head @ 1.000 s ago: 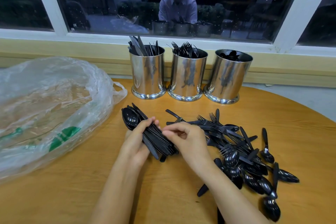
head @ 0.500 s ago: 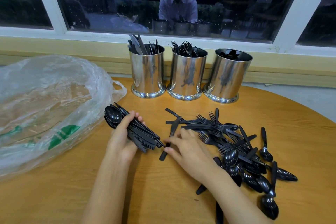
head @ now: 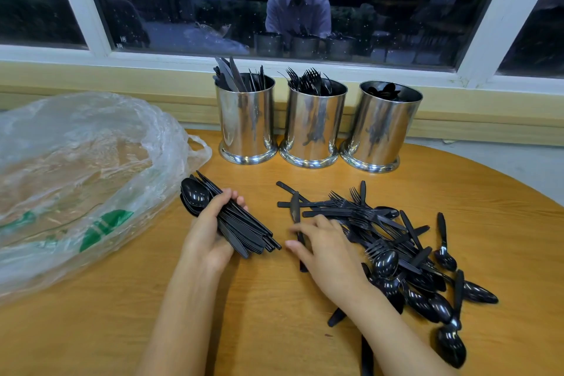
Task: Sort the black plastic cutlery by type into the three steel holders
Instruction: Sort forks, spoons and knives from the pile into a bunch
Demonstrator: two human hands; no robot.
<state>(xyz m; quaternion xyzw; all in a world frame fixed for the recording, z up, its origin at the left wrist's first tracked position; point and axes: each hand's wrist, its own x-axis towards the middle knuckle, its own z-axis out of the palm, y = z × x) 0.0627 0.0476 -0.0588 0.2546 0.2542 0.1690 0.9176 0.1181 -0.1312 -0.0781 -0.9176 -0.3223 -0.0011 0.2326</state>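
Note:
Three steel holders stand in a row at the table's far side: the left holder [head: 247, 122] has knives, the middle holder [head: 314, 125] forks, the right holder [head: 384, 128] spoons. My left hand [head: 207, 235] grips a bundle of black spoons [head: 195, 195], bowls pointing far-left. My right hand [head: 329, 256] lies over a single black knife [head: 294, 204], thumb on one side and blurred fingers curled over the other. A mixed pile of forks, knives and spoons [head: 396, 241] spreads to the right of that hand.
A large crumpled clear plastic bag [head: 76, 168] covers the table's left side. The round wooden table [head: 274, 330] curves away at the right edge. A yellow sill and window run behind the holders.
My left hand carried the spoon bundle leftward away from the right hand. My right hand let go of the bundle, moved onto the knife, and the knife turned more upright.

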